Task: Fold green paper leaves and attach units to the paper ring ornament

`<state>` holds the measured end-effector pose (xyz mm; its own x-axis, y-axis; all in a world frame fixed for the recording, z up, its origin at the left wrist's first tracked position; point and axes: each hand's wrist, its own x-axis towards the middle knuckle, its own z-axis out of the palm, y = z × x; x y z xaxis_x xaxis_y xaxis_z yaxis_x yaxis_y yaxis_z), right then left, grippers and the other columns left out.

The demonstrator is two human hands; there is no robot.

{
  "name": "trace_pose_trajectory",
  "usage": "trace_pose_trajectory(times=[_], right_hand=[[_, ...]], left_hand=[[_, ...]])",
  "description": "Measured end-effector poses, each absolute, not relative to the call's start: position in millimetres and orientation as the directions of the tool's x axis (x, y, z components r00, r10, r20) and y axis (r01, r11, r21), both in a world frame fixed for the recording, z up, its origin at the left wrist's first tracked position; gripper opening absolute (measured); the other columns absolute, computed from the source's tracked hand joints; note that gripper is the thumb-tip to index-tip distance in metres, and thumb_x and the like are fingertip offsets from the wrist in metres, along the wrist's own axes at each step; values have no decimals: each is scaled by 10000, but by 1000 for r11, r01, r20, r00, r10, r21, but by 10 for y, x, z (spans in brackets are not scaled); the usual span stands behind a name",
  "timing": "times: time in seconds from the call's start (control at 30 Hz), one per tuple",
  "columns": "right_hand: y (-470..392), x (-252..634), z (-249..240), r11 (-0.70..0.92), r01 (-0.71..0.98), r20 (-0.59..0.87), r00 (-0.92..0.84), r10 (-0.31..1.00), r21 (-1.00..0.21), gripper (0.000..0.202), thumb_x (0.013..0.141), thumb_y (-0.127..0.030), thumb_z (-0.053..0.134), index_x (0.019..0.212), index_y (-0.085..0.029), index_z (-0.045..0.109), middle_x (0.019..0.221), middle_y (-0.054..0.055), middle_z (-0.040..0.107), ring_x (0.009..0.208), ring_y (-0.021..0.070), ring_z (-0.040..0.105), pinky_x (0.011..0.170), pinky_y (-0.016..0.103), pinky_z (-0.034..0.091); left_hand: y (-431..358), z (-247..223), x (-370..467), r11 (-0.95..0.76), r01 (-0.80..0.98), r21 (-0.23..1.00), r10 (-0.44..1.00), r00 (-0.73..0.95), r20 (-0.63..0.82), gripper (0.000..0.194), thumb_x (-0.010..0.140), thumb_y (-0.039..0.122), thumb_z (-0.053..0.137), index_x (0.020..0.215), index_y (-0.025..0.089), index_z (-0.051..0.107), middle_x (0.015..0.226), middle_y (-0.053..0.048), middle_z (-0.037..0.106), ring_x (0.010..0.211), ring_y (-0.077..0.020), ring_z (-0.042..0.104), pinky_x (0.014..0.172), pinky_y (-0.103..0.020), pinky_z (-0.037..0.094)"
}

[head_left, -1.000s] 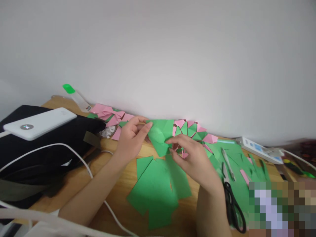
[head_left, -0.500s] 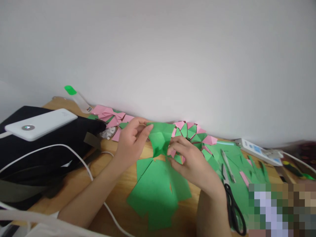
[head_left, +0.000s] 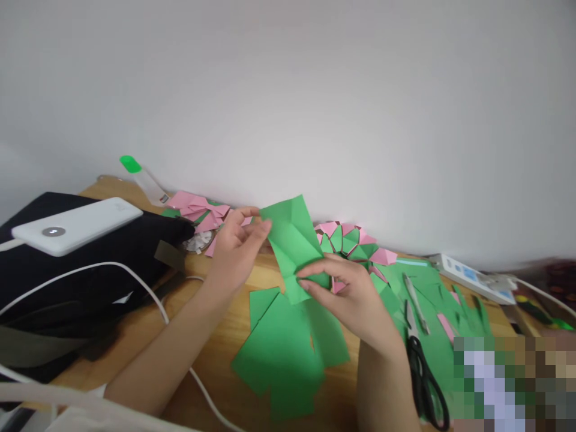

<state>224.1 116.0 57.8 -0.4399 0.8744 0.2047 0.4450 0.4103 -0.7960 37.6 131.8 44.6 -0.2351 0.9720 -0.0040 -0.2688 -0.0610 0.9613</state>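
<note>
A creased square of green paper (head_left: pixel 294 231) is held up above the table between both hands. My left hand (head_left: pixel 240 246) pinches its upper left edge between thumb and fingers. At the lower right part, my right hand (head_left: pixel 346 288) grips the sheet with thumb and index finger. Below lie several loose green paper sheets (head_left: pixel 283 354), overlapping on the wood. Behind my right hand stands a ring of folded pink and green paper pieces (head_left: pixel 351 237). Pink folded paper (head_left: pixel 198 207) lies beyond my left hand.
Black-handled scissors (head_left: pixel 420 372) and a slim cutter (head_left: pixel 416 303) lie on a green sheet at right. A white power strip (head_left: pixel 472 279) sits by the wall. At left, a white power bank (head_left: pixel 76 225) rests on a black bag (head_left: pixel 157 228). A green-capped bottle (head_left: pixel 144 183) leans behind.
The green paper has been opened out and turned so that it stands taller and slanted, its creases showing. My left hand has shifted slightly; my right still grips the paper's lower right.
</note>
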Motion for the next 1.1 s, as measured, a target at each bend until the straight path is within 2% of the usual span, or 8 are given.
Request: trace_pose_trajectory(times=[0.2, 0.47, 0.57, 0.67, 0.83, 0.93, 1.0, 1.1], right_hand=[[1140, 2245, 579, 363, 472, 189, -376, 907, -803, 405, 814, -199, 675, 1205, -293, 631, 1045, 7, 714, 635, 119, 570, 579, 266, 486], [1179, 2240, 545, 237, 252, 178, -234, 956, -938, 179, 772, -179, 693, 943, -229, 699, 634, -46, 561, 566, 101, 545, 504, 215, 476], [1192, 2181, 509, 146, 65, 144, -36, 989, -987, 176, 756, -212, 722, 925, -223, 674, 606, -63, 556, 483, 83, 523, 444, 206, 465], [1217, 2160, 488, 115, -11, 114, 63, 992, -993, 202, 743, -251, 740, 923, -214, 657, 667, -43, 634, 472, 85, 562, 447, 219, 490], [1201, 2252, 568, 42, 111, 22, -172, 985, -993, 134, 786, -295, 718, 835, -187, 655, 597, -20, 653, 520, 114, 619, 508, 235, 526], [1049, 2305, 696, 57, 217, -46, -441, 896, -974, 122, 863, -268, 644, 781, -180, 664, 548, -23, 633, 460, 99, 589, 451, 216, 499], [914, 2311, 778, 213, 146, 110, -513, 851, -966, 53, 874, -203, 630, 867, -202, 682, 585, -26, 651, 486, 105, 611, 471, 225, 522], [798, 2283, 816, 426, 135, 373, -299, 878, -895, 273, 870, -135, 629, 1107, -268, 646, 888, 19, 718, 681, 128, 675, 611, 268, 584]], left_hand=[[1281, 434, 388, -37, -143, 989, 999, 13, 39, 265, 748, 321, 716, 937, 159, 626, 736, -21, 728, 703, -182, 709, 643, -276, 564], [1259, 436, 353, -106, 7, 994, 985, 138, 104, 282, 799, 291, 672, 1047, 164, 632, 843, -46, 756, 771, -199, 732, 610, -254, 568], [1245, 439, 364, -44, -44, 998, 980, 193, 51, 458, 737, 266, 739, 1156, 164, 586, 872, -65, 767, 769, -222, 746, 618, -288, 594], [1257, 439, 368, -31, -41, 999, 984, 176, 38, 379, 701, 227, 745, 1058, 157, 635, 865, -64, 769, 804, -225, 747, 696, -322, 608], [1314, 395, 338, -95, -1, 995, 988, -121, 95, 238, 677, 251, 743, 874, 145, 661, 850, -57, 761, 762, -188, 721, 664, -273, 582], [1325, 358, 314, -182, 137, 974, 970, -138, 201, 159, 747, 247, 679, 878, 157, 674, 850, -41, 752, 737, -169, 697, 641, -257, 551], [1314, 346, 309, -242, 336, 910, 956, -81, 284, 127, 789, 213, 618, 891, 173, 683, 833, -27, 743, 664, -150, 659, 602, -253, 513], [1272, 353, 325, -363, 577, 731, 919, 92, 384, 138, 826, 165, 554, 882, 190, 677, 829, -19, 733, 654, -152, 634, 584, -256, 474]])
